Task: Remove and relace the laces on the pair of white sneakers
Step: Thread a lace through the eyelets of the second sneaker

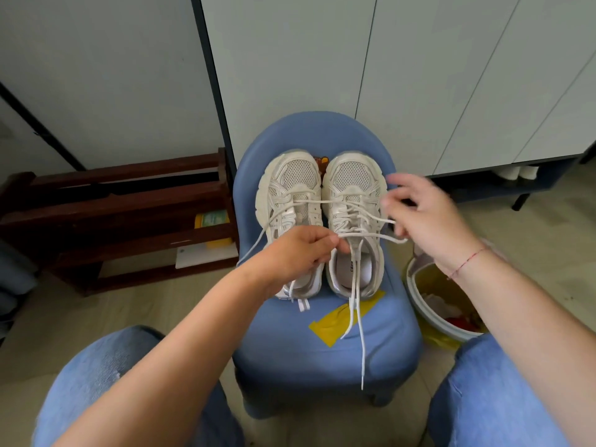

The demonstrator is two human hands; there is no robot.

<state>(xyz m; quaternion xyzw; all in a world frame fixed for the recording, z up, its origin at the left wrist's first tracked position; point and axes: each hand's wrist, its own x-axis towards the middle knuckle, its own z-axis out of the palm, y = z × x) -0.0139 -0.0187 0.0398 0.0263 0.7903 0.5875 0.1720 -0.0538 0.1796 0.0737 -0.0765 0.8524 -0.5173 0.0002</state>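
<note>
Two white mesh sneakers stand side by side, toes away from me, on a small blue chair (329, 350). The left sneaker (290, 188) has a loose lace across its upper. The right sneaker (353, 188) is partly laced, and its white lace (358, 317) hangs down over the seat. My left hand (296, 253) pinches a strand of lace above the sneakers' heels. My right hand (422, 217) is blurred beside the right sneaker, fingers curled around the other end of that taut strand.
A dark wooden rack (113, 217) stands at the left with a yellow-green packet on it. A white bin (442, 301) with rubbish sits right of the chair. Yellow tape (332, 324) marks the seat. My knees in blue jeans frame the bottom. White cabinets stand behind.
</note>
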